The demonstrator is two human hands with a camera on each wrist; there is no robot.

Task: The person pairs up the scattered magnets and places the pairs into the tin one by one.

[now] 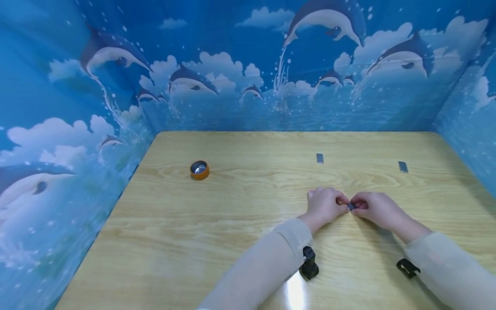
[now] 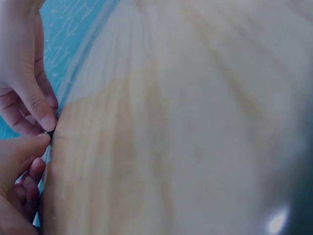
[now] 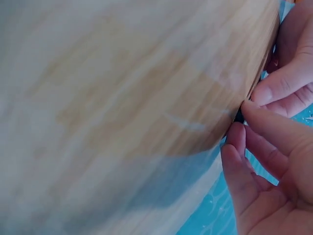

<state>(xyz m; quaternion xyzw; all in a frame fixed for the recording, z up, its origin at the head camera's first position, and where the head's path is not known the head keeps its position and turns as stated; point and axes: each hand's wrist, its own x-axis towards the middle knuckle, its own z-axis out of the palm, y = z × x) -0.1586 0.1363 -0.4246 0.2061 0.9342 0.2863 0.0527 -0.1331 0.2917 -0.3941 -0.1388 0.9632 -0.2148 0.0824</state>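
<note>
Holding the small, dark grey, hard-looking piece is shared between the left hand and the right hand, whose fingertips meet at it over the pale wood-grain table. By the right hand it is pinched between thumb and fingers drawn almost together; by the left hand, fingers likewise curled in, its opposite end seems to be gripped, though most of that end is hidden. Whether the piece is resting on the wood cannot be told.

It may be judged light and stiff, perhaps smooth enough to slip; it is best taken by its edges, with pads set opposite each other and little force applied. Beyond the hands, two thin, silver-grey rectangular plates, the nearer-to-centre plate and the right-hand plate, are seen lying flat. Far to the left, a round, orange-walled container with a shiny inside is placed.
</note>
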